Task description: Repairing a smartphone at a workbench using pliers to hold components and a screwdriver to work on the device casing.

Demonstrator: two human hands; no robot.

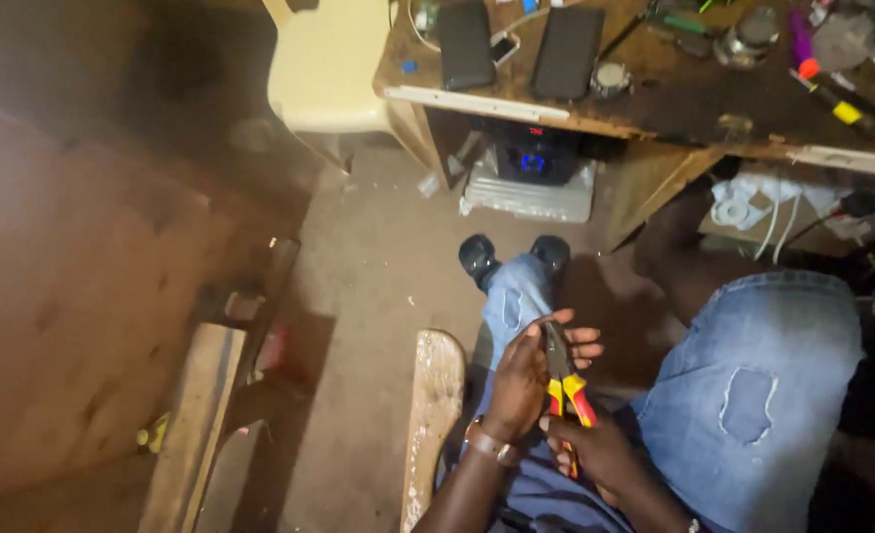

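While right hand (595,449) grips red-yellow pliers (564,380), left hand (526,380) pinches their jaws, above denim knees (743,395).

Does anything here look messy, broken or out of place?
The jeans have ripped, patched spots on both legs. The workbench is crowded with phones, tools and bits. Both hands, left and right, hold red-and-yellow pliers; what they grip is too small to tell.

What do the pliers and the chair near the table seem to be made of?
Pliers: dark, dull metal head, as it looks; the handles have a red and yellow coat, probably plastic or rubber. The right hand holds the handles, the left hand is at the head. Chair: smooth, cream, one-piece look, likely moulded plastic.
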